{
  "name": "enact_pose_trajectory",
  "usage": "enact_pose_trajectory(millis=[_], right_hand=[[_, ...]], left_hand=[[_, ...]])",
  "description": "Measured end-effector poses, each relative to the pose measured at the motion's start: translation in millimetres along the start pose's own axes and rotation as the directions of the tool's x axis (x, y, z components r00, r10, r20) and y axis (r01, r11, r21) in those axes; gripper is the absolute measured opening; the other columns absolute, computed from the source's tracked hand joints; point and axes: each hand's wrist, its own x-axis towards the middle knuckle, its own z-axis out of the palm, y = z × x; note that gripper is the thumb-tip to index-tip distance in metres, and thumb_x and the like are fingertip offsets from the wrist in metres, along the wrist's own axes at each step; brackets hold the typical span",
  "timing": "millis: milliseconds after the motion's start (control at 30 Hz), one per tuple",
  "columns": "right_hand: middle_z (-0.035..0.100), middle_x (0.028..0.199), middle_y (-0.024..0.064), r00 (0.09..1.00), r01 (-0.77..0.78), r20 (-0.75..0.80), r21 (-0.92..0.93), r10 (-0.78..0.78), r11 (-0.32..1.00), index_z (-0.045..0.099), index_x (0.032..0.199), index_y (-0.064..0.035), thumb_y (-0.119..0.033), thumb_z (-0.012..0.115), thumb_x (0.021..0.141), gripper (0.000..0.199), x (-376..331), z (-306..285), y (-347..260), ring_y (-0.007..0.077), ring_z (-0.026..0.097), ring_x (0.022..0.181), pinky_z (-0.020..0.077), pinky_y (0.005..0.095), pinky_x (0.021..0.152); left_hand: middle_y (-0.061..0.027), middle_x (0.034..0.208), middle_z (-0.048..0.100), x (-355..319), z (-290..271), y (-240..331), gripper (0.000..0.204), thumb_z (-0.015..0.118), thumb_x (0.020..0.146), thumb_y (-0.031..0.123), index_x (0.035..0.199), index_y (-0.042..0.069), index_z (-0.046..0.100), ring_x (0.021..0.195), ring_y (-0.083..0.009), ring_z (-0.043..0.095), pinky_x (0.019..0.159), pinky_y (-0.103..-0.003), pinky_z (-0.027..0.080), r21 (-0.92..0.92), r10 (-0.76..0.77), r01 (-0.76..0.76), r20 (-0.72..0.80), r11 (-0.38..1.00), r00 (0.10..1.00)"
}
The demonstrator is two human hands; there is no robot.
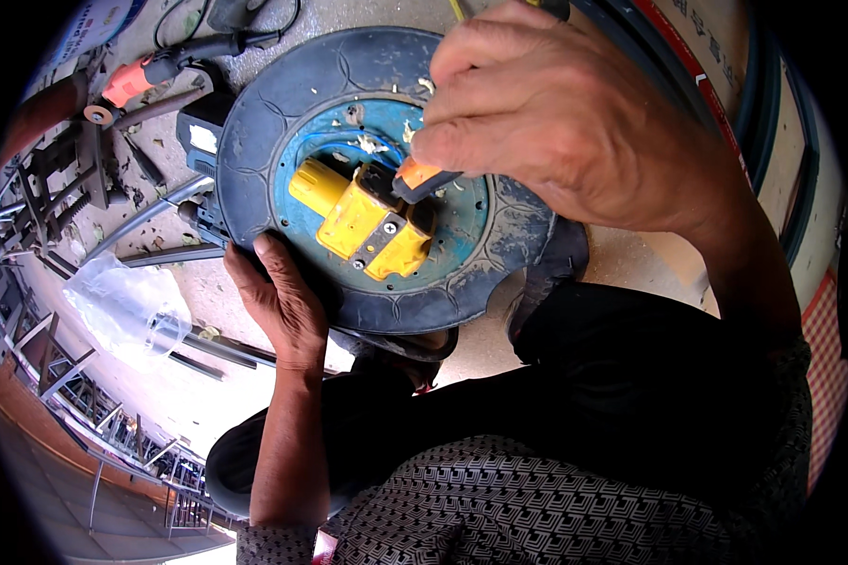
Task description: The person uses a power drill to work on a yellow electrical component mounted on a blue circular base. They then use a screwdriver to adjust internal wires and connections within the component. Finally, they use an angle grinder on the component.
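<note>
A round disc with a wide dark rubber rim [278, 113] and a blue-green middle [462, 226] lies before my knees. Fixed on its middle is a yellow housing [363, 231] with a dark strap and screws across it; a blue wire [334, 144] runs beside it. My left hand [287, 306] grips the rim at its near left edge, some fingers hidden. Above the disc's right side my right hand [546, 122] is closed around an orange-and-black tool [422, 179], whose end meets the top of the housing. My fingers hide the tool's kind.
An orange angle grinder [132, 83] lies at the upper left among metal bars and scraps. A clear plastic bag [127, 306] rests on the floor to the left, near loose metal bars [221, 347]. Framed panels [773, 141] stand along the right side.
</note>
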Motion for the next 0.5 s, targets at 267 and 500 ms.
enact_pose_trajectory(millis=[267,500], right_hand=[[0.052,0.088,0.0087,0.986,0.051,0.164,-0.1,-0.034,0.994,0.061,0.088,-0.0009,-0.01,0.064,0.088,0.01,17,-13,-5,0.0226,0.054,0.092,0.0432,0.0348,0.087],[0.062,0.087,0.007,0.988,-0.009,0.148,-0.25,0.047,0.968,0.072,0.096,-0.0009,-0.009,0.073,0.081,0.017,26,5,-11,0.022,0.06,0.088,0.0485,0.0362,0.077]], left_hand=[[-0.0114,0.119,0.059,0,1,4,0.05,0.046,0.112,0.043,0.132,-0.003,0.049,0.107,-0.0161,0.051,0.099,-0.031,0.042,0.002,0.007,-0.007,-0.006,1.0,1.0],[-0.0099,0.117,0.06,3,0,2,0.045,0.045,0.113,0.039,0.131,-0.002,0.049,0.106,-0.0149,0.051,0.097,-0.029,0.041,-0.03,0.022,-0.021,0.009,0.999,1.0]])
